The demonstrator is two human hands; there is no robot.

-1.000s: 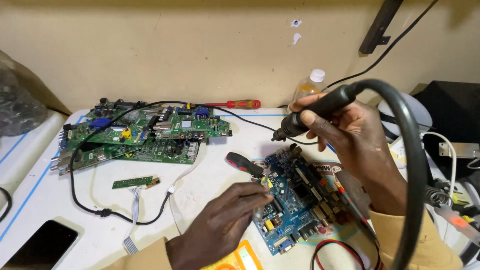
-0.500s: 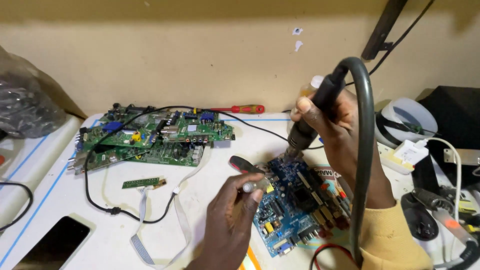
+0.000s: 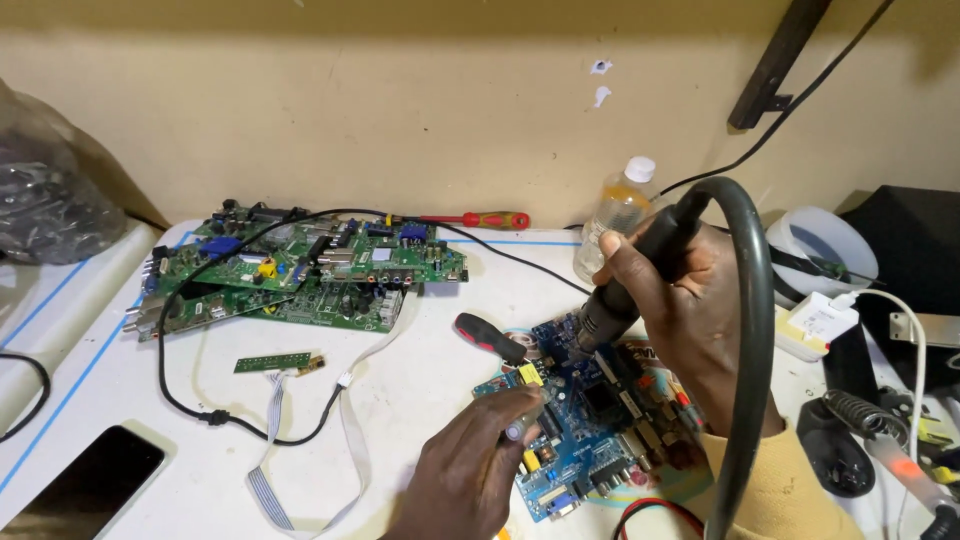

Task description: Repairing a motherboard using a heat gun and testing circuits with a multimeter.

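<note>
Resting flat, blue circuit board (image 3: 590, 430), densely populated.

My blue circuit board (image 3: 600, 430) lies flat on the desk (image 3: 420, 390); my black hot-air handle (image 3: 640, 270) tilts nozzle-down onto it.

phone (image 3: 85, 485) cut off, nozzle tip hidden

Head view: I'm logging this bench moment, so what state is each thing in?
Blue circuit board: flat on the table, under both hands.
Black hot-air handle: gripped in the right hand, nozzle down on the board.
Left hand: pinching a small tool at the board's edge.
Plastic bottle: upright, capped.
Green boards: stacked, untouched.
Phone: screen dark.
</note>
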